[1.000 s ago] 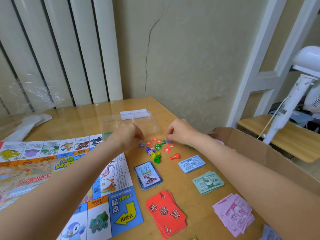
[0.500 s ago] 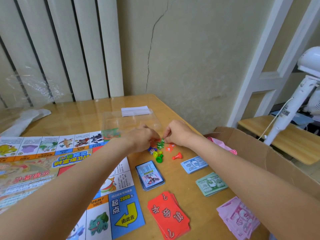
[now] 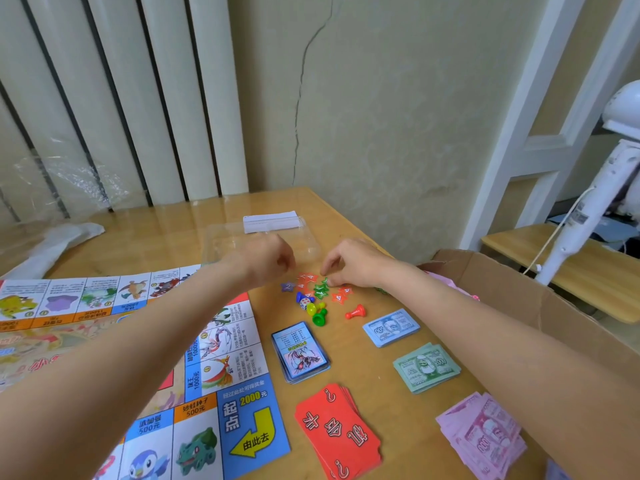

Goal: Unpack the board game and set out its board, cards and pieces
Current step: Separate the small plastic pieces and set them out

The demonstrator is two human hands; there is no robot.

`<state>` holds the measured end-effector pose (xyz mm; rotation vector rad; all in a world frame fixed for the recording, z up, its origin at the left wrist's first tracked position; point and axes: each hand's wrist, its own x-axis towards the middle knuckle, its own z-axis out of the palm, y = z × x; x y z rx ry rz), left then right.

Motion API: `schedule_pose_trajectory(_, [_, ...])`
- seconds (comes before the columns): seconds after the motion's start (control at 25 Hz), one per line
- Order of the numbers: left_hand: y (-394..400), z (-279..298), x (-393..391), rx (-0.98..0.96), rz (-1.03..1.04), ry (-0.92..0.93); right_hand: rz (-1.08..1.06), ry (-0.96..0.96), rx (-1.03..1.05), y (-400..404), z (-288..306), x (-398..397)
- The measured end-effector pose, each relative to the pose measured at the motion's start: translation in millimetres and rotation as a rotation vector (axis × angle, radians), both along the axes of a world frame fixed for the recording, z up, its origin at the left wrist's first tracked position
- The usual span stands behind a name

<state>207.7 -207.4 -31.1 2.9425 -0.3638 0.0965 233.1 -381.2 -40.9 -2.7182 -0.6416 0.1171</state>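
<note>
Most done: board (image 3: 145, 358) flat, cards (image 3: 300, 351), money (image 3: 426, 367) stacked. Left: sorting stars (image 3: 320, 291). Right hand (image 3: 349, 263) pinches star; left hand (image 3: 266, 259) curled, contents unclear.

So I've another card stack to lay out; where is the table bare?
Bare wood lies between the red cards and green notes, and left of the clear tray. Crowded around the star tokens under both hands.

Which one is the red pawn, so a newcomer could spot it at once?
Start at the game board on the table's left and go right past the blue-backed card deck. Just above the blue banknote stack lies the red pawn. It is tipped on its side, alone, apart from the green pawn and yellow pawn.
</note>
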Motion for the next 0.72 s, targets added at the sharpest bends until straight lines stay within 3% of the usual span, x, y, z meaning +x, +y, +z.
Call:
schedule_pose_trajectory(0.2, [-1.5, -14.9, -2.0, 0.108, -0.012, 0.052, 0.115, 0.01, -0.103, 4.6, 6.4, 4.6])
schedule_pose_trajectory(0.52, [-3.5, -12.3, 1.4, 0.048, -0.017, 0.071, 0.131, 0.207, -0.108, 5.2, 10.2, 12.6])
schedule_pose_trajectory(0.6, [-2.7, -10.7, -0.5, -0.049, -0.013, 0.07, 0.11, 0.188, -0.032, 3.6, 7.2, 13.4])
schedule_pose_trajectory(0.72, [-1.2, -2.8, -5.4, -0.217, -0.068, -0.088, 0.003, 0.173, 0.309, 3.6, 8.8, 11.9])
